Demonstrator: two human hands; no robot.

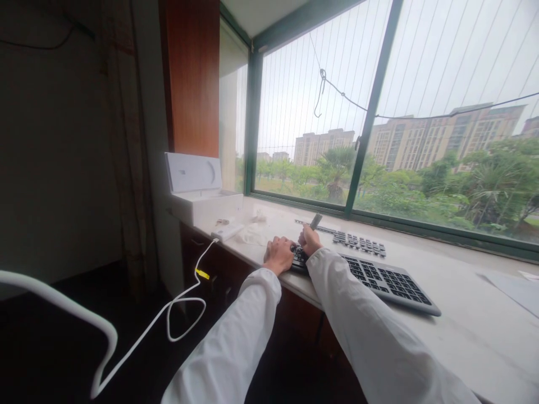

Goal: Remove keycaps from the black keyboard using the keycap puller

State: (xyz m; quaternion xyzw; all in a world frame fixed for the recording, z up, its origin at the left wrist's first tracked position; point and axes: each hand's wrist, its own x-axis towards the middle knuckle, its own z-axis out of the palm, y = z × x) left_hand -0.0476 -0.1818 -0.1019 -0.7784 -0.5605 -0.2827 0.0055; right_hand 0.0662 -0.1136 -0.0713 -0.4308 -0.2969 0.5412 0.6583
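Observation:
A dark grey keyboard (pixel 391 283) lies along the front of the white countertop, its key wells bare of caps over the part that shows. My left hand (pixel 278 255) is closed over its left end, fingers curled at the edge. My right hand (pixel 310 240) is wrapped round a dark, flat-handled tool (pixel 315 220) held upright, its lower end hidden behind the hand and close above the keys. Behind the keyboard, loose black keycaps (pixel 360 243) lie in rows near the window. My right sleeve covers the middle of the keyboard.
An open white box (pixel 206 207) stands at the counter's left end. A white power bank-like block (pixel 227 231) with a white cable (pixel 185 294) sits before it, beside a crumpled pale cloth (pixel 252 234). Paper (pixel 511 289) lies at the right. A window (pixel 311 129) runs behind.

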